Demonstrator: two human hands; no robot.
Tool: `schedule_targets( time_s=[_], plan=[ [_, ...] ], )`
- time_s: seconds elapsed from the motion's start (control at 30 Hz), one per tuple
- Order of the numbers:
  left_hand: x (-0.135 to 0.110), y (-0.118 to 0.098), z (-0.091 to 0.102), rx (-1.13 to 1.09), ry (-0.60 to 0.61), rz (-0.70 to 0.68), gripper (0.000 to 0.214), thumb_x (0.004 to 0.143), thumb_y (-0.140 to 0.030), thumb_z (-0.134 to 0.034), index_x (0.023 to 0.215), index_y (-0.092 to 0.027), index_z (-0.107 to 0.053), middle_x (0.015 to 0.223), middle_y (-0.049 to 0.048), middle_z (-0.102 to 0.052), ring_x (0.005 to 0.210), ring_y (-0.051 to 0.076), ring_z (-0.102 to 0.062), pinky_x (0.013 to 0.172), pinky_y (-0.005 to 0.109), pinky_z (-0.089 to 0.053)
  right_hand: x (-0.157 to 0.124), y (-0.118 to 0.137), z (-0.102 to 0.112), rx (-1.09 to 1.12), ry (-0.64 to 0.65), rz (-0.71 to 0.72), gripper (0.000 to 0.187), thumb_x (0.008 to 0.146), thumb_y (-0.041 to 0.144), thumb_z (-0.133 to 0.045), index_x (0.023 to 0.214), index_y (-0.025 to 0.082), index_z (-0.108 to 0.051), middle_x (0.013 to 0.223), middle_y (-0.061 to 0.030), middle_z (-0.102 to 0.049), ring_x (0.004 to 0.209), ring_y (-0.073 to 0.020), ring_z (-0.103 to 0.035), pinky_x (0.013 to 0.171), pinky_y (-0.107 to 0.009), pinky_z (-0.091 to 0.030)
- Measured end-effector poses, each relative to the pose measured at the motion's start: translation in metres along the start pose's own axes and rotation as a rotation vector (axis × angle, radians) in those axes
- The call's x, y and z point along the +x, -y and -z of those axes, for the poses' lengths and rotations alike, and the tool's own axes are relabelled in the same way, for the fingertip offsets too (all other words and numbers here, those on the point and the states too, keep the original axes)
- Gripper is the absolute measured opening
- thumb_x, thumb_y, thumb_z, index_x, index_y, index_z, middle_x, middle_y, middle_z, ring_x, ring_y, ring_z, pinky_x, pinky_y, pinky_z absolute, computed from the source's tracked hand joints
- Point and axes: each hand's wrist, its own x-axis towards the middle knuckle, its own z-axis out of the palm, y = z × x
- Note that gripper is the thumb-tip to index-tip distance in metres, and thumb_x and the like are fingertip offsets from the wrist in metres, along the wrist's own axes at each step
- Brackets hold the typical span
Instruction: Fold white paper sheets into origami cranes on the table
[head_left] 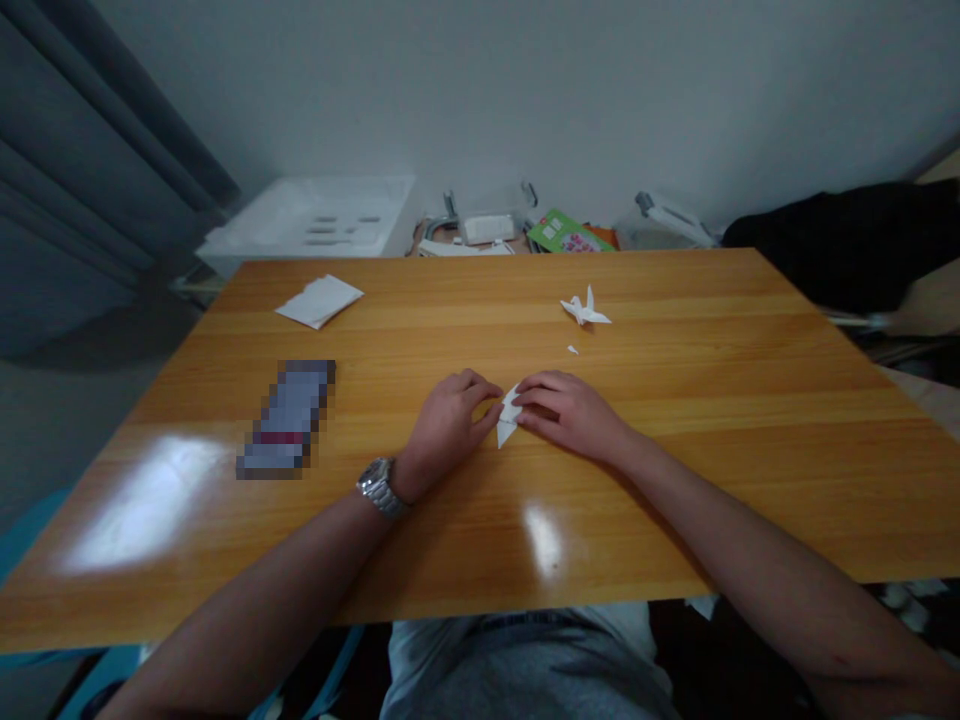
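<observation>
A small white piece of folded paper [508,424] lies at the middle of the wooden table, its pointed end toward me. My right hand [574,412] holds it from the right, fingertips over its right edge. From the left, my left hand [454,415] has thumb and forefinger curled at the paper's left edge, in a loose pinch. A wristwatch sits on my left wrist. Beyond my right hand stands a white origami crane [584,307] with its wings spread. A tiny paper scrap [573,350] lies between the crane and that hand.
The wooden table [450,545] carries a stack of white paper [321,301] at the back left and a blurred-out phone-like object [289,418] nearer me. Behind the table are a white foam tray [300,215], a green packet [566,233] and a dark cloth [840,240].
</observation>
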Motion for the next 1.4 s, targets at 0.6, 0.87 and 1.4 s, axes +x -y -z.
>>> schedule_targets(
  time_s=[0.6,0.87,1.4],
  plan=[
    [0.000,0.003,-0.003,-0.107,0.000,-0.046,0.021,0.095,-0.026,-0.066,0.115,-0.019,-0.066,0.112,0.0081,-0.063,0.104,0.022,-0.061,0.095,0.038,-0.052,0.000,0.002,-0.009,0.033,-0.123,-0.188,0.041,0.081,0.044,-0.083,0.113,0.023,-0.068,0.117,-0.0108,-0.063,0.112,-0.0303,-0.061,0.100,-0.050,-0.051],
    [-0.001,0.005,-0.008,-0.131,0.021,-0.027,0.021,0.094,-0.024,-0.067,0.113,-0.018,-0.060,0.108,0.0064,-0.067,0.101,0.023,-0.063,0.093,0.039,-0.051,-0.001,-0.002,-0.012,0.097,-0.123,-0.184,0.043,0.082,0.039,-0.083,0.116,0.023,-0.063,0.119,-0.0098,-0.063,0.114,-0.0288,-0.059,0.102,-0.049,-0.049],
    [0.001,0.007,-0.006,-0.175,0.033,-0.057,0.011,0.094,-0.024,-0.066,0.104,-0.019,-0.064,0.107,0.0063,-0.064,0.102,0.022,-0.060,0.092,0.038,-0.051,0.000,-0.002,-0.012,0.137,-0.116,-0.144,0.022,0.086,0.033,-0.080,0.101,0.023,-0.068,0.118,-0.0096,-0.063,0.114,-0.0273,-0.060,0.101,-0.048,-0.048]
  ],
)
